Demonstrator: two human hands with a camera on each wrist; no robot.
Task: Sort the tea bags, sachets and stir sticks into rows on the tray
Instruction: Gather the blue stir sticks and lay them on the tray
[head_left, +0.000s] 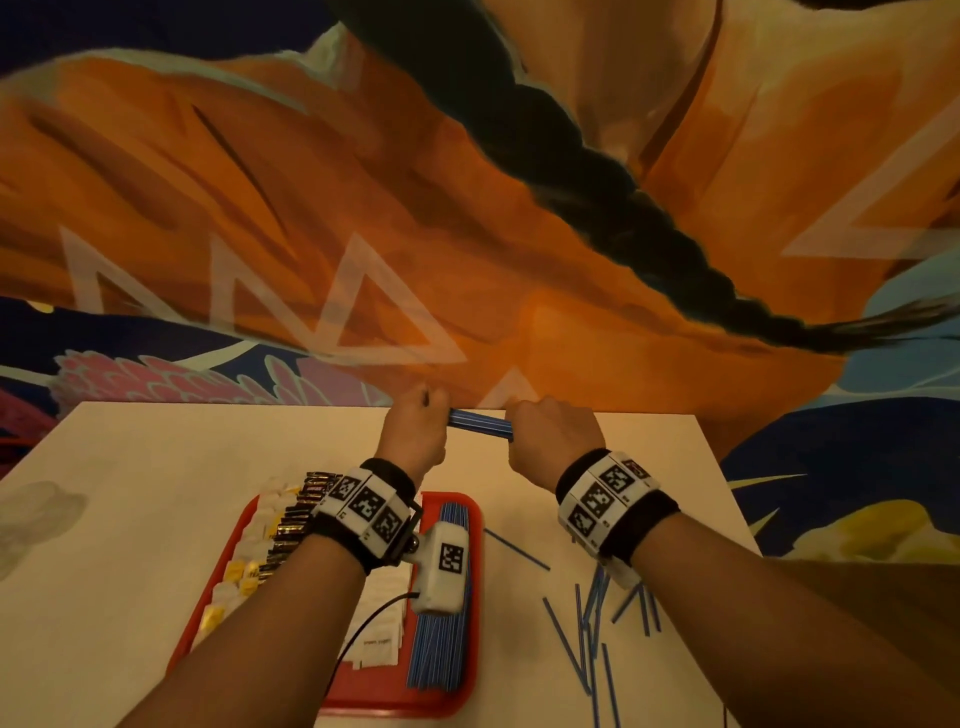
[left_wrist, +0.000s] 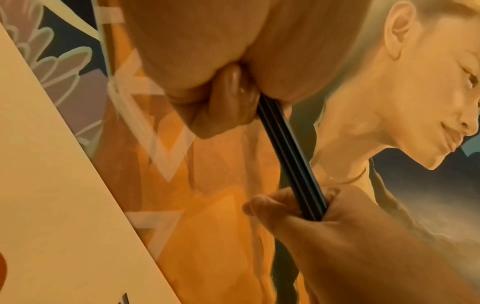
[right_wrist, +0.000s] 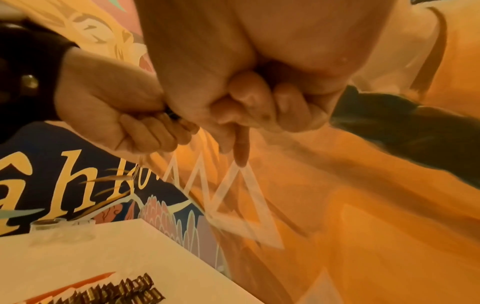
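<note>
Both the left hand (head_left: 413, 434) and the right hand (head_left: 550, 441) clamp one bundle of sticks (head_left: 480, 425) at 12 o'clock of the tray (head_left: 457, 701); a loose grip may scatter it.

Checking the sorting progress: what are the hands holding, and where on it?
A bundle of blue stir sticks, gripped at both ends: left hand on one end, right hand on the other.

My stir sticks (head_left: 480, 425) look like smooth blue plastic; the red tray (head_left: 470, 506) glossy plastic, the table (head_left: 156, 519) matt.
</note>
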